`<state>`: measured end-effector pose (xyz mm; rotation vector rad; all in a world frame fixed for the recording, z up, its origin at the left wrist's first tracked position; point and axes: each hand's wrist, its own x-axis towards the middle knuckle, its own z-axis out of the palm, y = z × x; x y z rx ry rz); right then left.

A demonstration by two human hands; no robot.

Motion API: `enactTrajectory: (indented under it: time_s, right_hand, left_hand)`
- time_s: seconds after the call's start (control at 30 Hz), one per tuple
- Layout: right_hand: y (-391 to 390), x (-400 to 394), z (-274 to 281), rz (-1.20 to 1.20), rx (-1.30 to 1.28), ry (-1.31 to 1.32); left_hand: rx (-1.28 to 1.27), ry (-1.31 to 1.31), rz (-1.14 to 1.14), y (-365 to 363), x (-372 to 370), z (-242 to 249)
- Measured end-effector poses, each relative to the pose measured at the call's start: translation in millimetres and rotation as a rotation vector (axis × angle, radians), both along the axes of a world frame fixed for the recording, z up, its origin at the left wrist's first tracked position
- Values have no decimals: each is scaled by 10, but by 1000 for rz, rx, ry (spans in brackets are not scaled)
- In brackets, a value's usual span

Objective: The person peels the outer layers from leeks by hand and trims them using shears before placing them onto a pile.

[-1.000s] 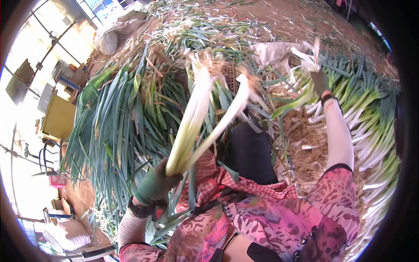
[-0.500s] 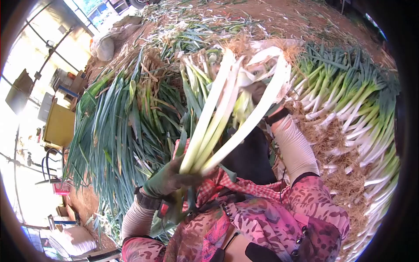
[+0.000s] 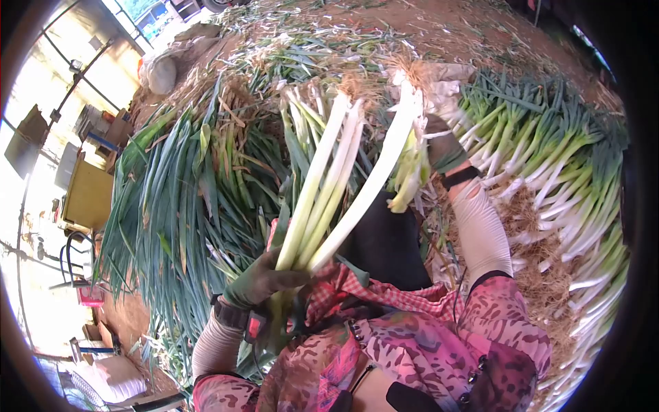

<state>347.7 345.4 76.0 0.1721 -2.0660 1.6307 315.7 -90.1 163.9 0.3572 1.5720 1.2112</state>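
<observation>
My left hand (image 3: 264,280), in a dark glove, is closed around a few large green onions (image 3: 317,196), their white stems fanning upward and roots at the top. One thicker stem leans apart to the right. Near its root end is my gloved right hand (image 3: 445,145), with fingers closed on a loose, torn outer leaf (image 3: 410,175) that hangs yellow-green below it. Part of that hand is smeared by motion. A red-and-black device is strapped at my left wrist.
On the left lies a big heap of unpeeled green onions (image 3: 182,199). White-stemmed green onions (image 3: 570,178) lie in rows on the right, with brown roots. Leaf scraps litter the soil ahead. A yellow cabinet (image 3: 89,196) and a sack (image 3: 159,74) stand farther left.
My right hand has moved right, away from the stems, pulling outer leaf off the rightmost one. That stem now shows smoother and whiter near its roots. My left hand keeps its hold.
</observation>
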Motion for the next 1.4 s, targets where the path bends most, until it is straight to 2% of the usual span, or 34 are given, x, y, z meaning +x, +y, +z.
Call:
enactTrajectory:
  time_s: [0.03,0.1,0.2,0.3,0.33,0.4,0.43,0.47,0.53,0.6,0.67,0.7,0.73,0.83,0.87,0.97,1.03,1.1,1.17,1.2,1.23,1.3,1.37,1.4]
  right_hand:
    - [-113,-58,-82,85,-98,59]
    - [-406,-171,-206,382,-906,133]
    - [-921,-120,241,182,-1067,-237]
    - [-794,-307,-100,125,-799,-83]
    - [-837,-164,-25,311,-1075,-82]
    - [-803,-259,-85,289,-880,-62]
    - [-819,-258,-31,342,-912,-26]
    - [-674,-349,-297,261,-756,-124]
    - [-574,-477,-571,65,-309,-83]
    - [-783,-352,-131,-130,-189,-257]
    - [-866,-388,-26,-245,-194,-177]
    - [-927,-380,75,-243,-433,-197]
    - [-838,-376,-15,-234,-222,-163]
    - [-500,-244,-121,197,-681,-50]
    - [-454,-197,-52,500,-983,-45]
    - [-431,8,34,542,-856,83]
    - [-385,43,86,236,-725,-26]
    - [-146,40,-104,143,-440,-55]
    - [199,106,-75,128,-80,-114]
    - [367,173,-31,167,-29,-134]
    - [575,238,-2,-334,715,-267]
    - [1496,294,-385,-574,707,-307]
    - [1457,539,-108,-719,-58,-145]
    - [1542,709,-170,-748,207,-153]
  left_hand:
    - [12,-24,-21,34,-11,2]
    - [13,-23,-51,72,-1,-66]
    - [19,20,-29,107,56,-117]
    - [218,2,131,112,135,-1]
    - [215,54,184,94,146,-2]
    - [252,12,161,79,154,-21]
    - [271,-10,149,75,162,-35]
    - [238,11,166,82,175,-70]
    - [230,49,66,116,155,-121]
    - [197,67,26,159,181,-156]
    - [173,153,-1,226,227,-180]
    - [159,196,-13,239,238,-191]
    - [225,150,8,232,239,-222]
    - [167,18,-39,56,138,-115]
    - [135,-81,6,35,154,26]
    - [82,-137,1,-143,84,30]
    - [80,-219,31,-170,52,80]
    - [30,-283,85,-187,38,162]
    - [35,-313,79,-329,-27,-44]
    - [17,-312,79,-377,-51,-111]
    - [4,-312,85,-393,-71,-136]
    - [-11,-336,87,-402,-46,-108]
    - [-18,-317,122,-428,-29,-66]
    - [-25,-293,132,-459,-57,-89]
